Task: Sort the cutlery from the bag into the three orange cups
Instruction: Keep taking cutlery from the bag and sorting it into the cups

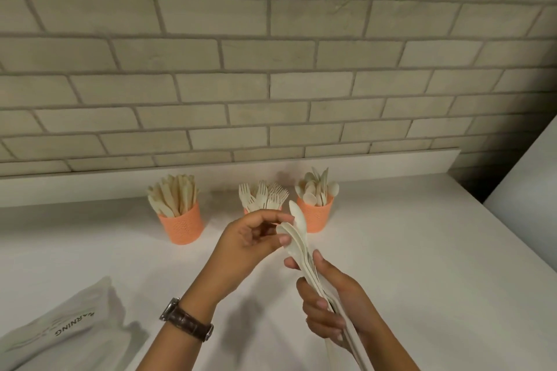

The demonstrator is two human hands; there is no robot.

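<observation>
**Head view: three cups, two hands, one bundle**

Head camera shows three orange cups in a row at the back of the desk (422, 265). The left cup (181, 226) holds knives. The middle cup (246, 211), mostly hidden behind your left hand (250, 247), holds forks. The right cup (315, 217) holds spoons. Your right hand (331, 304) has its fingers (319, 304) clamped round one bundle of cutlery (298, 238), held above the desk in front of the cups. The pieces overlap too much to count. Your left thumb and forefinger pinch the bundle's upper end. One bag (60, 325) lies on the desk at lower left, well apart. One watch (187, 319) sits on your left wrist.
</observation>
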